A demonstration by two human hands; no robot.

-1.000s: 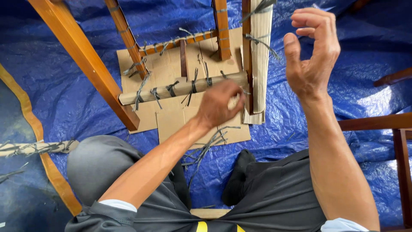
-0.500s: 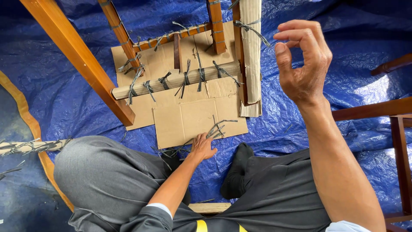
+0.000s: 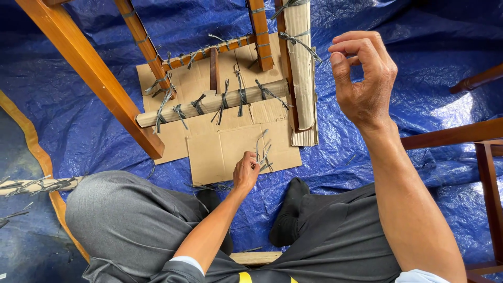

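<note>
My left hand (image 3: pixel 246 172) reaches down to a flat cardboard sheet (image 3: pixel 220 152) and pinches a small bunch of grey twine pieces (image 3: pixel 262 152) lying there. Raised close to the camera, my right hand (image 3: pixel 361 78) has its thumb and forefinger pinched together; a thin grey strand runs from it to a tie (image 3: pixel 298 44) on the cardboard-wrapped chair leg (image 3: pixel 303 73). A cardboard-wrapped rail (image 3: pixel 209 104) carries several twine ties. The wooden chair frame (image 3: pixel 89 78) lies tipped over in front of me.
A blue tarpaulin (image 3: pixel 398 31) covers the floor. Another wooden chair frame (image 3: pixel 487 152) stands at the right edge. A wrapped rod with ties (image 3: pixel 36 184) lies at the left. My crossed legs in grey trousers (image 3: pixel 126 220) fill the foreground.
My left hand left the wrapped rail, dropped to the cardboard sheet and closed on the loose twine pieces. My right hand stayed raised, drifting slightly left.
</note>
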